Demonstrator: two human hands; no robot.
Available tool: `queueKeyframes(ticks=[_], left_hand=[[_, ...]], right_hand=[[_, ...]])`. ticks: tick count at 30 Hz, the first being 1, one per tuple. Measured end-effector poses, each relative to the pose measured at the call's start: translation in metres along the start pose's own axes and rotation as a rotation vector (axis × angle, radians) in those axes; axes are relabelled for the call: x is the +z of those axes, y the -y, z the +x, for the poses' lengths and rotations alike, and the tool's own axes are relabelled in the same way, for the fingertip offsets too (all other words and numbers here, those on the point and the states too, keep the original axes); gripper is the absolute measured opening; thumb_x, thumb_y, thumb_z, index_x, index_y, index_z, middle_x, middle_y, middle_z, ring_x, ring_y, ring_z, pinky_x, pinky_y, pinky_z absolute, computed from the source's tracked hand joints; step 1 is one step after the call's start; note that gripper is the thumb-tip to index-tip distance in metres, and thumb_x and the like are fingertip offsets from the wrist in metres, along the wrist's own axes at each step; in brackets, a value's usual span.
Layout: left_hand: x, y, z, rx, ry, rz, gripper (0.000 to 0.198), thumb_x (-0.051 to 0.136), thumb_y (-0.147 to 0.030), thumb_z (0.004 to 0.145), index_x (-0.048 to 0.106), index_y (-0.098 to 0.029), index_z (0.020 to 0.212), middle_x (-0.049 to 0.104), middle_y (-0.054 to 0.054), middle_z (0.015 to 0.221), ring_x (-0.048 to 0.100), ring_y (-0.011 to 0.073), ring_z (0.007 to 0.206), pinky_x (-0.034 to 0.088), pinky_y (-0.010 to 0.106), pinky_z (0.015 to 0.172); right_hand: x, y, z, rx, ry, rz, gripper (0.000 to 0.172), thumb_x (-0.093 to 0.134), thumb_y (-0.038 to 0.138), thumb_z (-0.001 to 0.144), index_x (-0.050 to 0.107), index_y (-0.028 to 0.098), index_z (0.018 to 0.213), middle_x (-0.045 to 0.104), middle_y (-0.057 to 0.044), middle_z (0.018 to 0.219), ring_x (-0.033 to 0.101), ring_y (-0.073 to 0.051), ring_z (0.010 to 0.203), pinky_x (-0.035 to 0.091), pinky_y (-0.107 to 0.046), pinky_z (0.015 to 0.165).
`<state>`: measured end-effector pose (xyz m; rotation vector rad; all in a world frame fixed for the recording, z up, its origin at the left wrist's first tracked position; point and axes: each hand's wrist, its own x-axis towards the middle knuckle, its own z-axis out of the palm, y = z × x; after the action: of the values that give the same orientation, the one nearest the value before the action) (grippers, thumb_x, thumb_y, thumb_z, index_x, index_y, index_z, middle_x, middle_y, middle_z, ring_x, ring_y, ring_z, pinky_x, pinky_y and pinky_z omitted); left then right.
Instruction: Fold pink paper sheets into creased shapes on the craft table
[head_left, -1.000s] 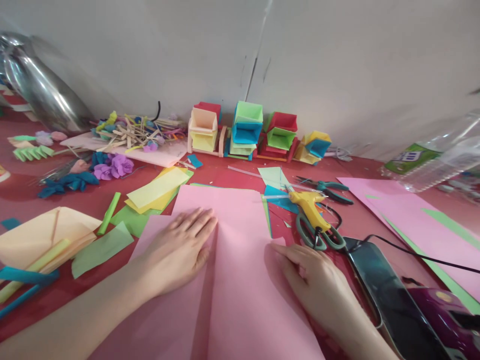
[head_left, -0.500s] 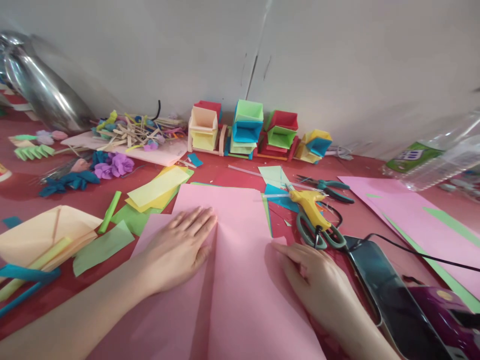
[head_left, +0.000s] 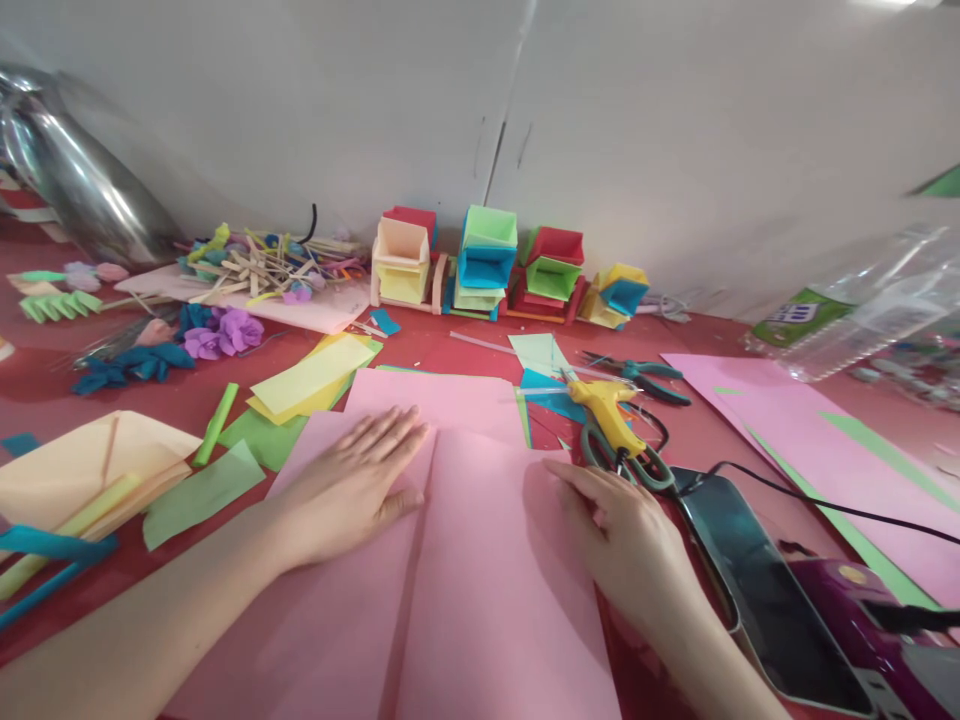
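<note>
The pink paper (head_left: 495,590) shows its top edge better now, making the fold clearer. Your left hand (head_left: 349,495) lies flat, gripping nothing; your right hand's (head_left: 619,525) fingers curl, grip hidden.

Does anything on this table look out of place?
Slightly: the yellow glue gun lies across the scissors' handles, near the right hand, which looks haphazard, one tool piled on another.
</note>
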<state>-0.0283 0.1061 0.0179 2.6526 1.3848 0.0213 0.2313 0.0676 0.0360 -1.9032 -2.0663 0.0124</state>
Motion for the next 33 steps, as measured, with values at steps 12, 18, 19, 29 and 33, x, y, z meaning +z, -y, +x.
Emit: queueKeyframes(ticks=[12, 18, 19, 29, 33], left_hand=[[0.008, 0.001, -0.001, -0.010, 0.013, -0.001, 0.056, 0.013, -0.047, 0.090, 0.011, -0.021, 0.139, 0.003, 0.000, 0.145, 0.003, 0.0187, 0.134, 0.004, 0.039, 0.108], [0.008, 0.001, 0.000, -0.014, 0.016, -0.009, 0.056, 0.014, -0.047, 0.090, 0.011, -0.021, 0.140, 0.003, 0.000, 0.145, 0.003, 0.0195, 0.134, 0.003, 0.039, 0.108], [0.008, 0.001, 0.000, -0.014, 0.018, -0.010, 0.056, 0.014, -0.047, 0.090, 0.011, -0.021, 0.140, 0.003, 0.000, 0.146, 0.003, 0.0196, 0.134, 0.003, 0.039, 0.108], [0.015, 0.005, -0.001, 0.013, -0.078, 0.005, 0.054, 0.016, -0.047, 0.091, 0.012, -0.024, 0.139, 0.008, 0.000, 0.146, 0.006, 0.0190, 0.133, 0.005, 0.037, 0.108], [0.015, 0.006, 0.007, -0.002, -0.089, 0.026, 0.055, 0.016, -0.048, 0.090, 0.015, -0.022, 0.139, 0.011, 0.001, 0.146, 0.007, 0.0183, 0.133, 0.006, 0.036, 0.108]], right_hand=[[-0.004, 0.007, -0.002, -0.035, 0.081, -0.129, 0.030, 0.040, 0.016, 0.080, 0.068, 0.023, 0.090, 0.067, -0.002, 0.073, 0.059, -0.018, 0.070, 0.041, -0.029, 0.064], [-0.004, 0.006, -0.003, -0.047, 0.060, -0.127, 0.030, 0.040, 0.018, 0.081, 0.068, 0.024, 0.091, 0.068, -0.002, 0.074, 0.059, -0.018, 0.070, 0.041, -0.029, 0.064], [-0.004, 0.006, -0.003, -0.048, 0.060, -0.130, 0.030, 0.040, 0.017, 0.080, 0.067, 0.024, 0.091, 0.068, -0.001, 0.074, 0.059, -0.018, 0.070, 0.041, -0.029, 0.064], [-0.004, 0.004, -0.004, -0.042, 0.014, -0.116, 0.030, 0.039, 0.019, 0.080, 0.067, 0.020, 0.090, 0.068, -0.004, 0.079, 0.060, -0.021, 0.075, 0.043, -0.033, 0.068], [-0.006, 0.002, -0.001, 0.045, 0.010, 0.067, 0.033, 0.039, 0.030, 0.083, 0.063, 0.022, 0.105, 0.067, -0.004, 0.083, 0.060, -0.018, 0.071, 0.045, -0.030, 0.064]])
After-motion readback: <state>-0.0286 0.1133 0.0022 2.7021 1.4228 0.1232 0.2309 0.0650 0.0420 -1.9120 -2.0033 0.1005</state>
